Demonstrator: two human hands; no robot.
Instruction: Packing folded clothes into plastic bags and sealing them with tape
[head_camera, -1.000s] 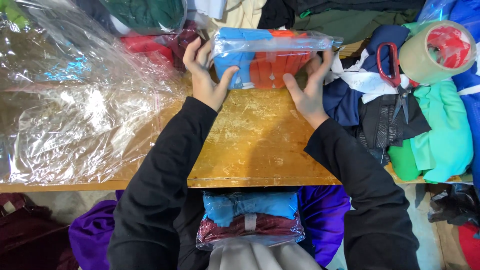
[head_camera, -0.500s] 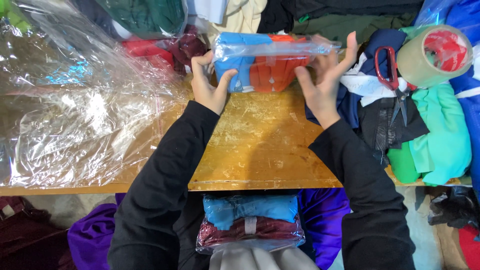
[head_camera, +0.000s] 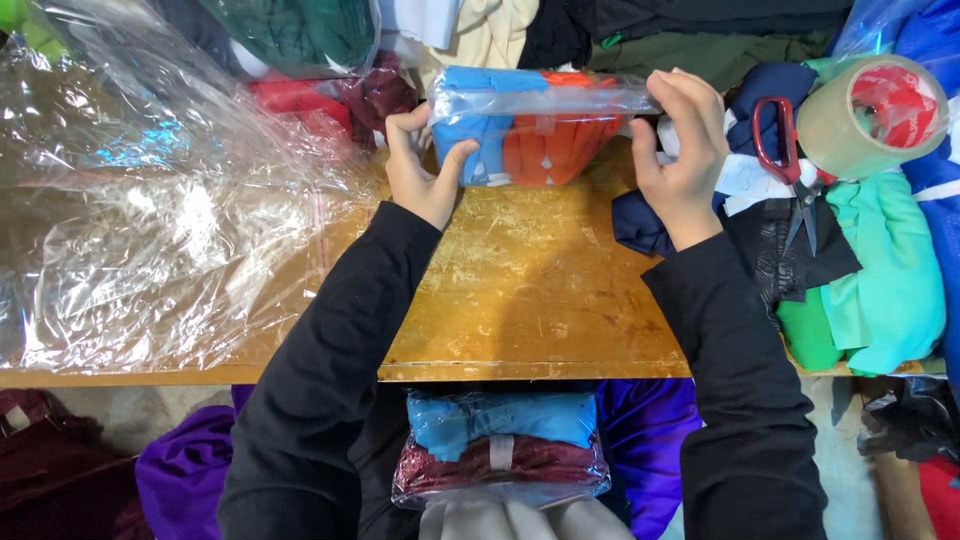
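Here a clear plastic bag of folded clothes (head_camera: 535, 125), blue on one side and orange on the other, is sitting at 12 o'clock on the wooden table (head_camera: 530, 290), near its far edge. The left hand (head_camera: 425, 170) is gripping the bag's 9 o'clock end, thumb pressing on the front and fingers curled around the side. The right hand (head_camera: 680, 150) is holding the 3 o'clock end, its fingers bent together over the top corner of the plastic and clamped on it. Both arms are wearing black sleeves.

At 3 o'clock from the bag, red-handled scissors (head_camera: 785, 160) are lying on a pile of dark and green clothes (head_camera: 870, 280), and a roll of tape (head_camera: 870, 115) is resting just beside them, further toward 3 o'clock. At 9 o'clock a big heap of loose clear plastic sheets (head_camera: 150, 220) is covering that side of the table. Toward 6 o'clock, below the table's near edge, another packed bag (head_camera: 500, 450) of blue and maroon clothes is lying in the person's lap, with purple cloth (head_camera: 190, 470) showing on either side
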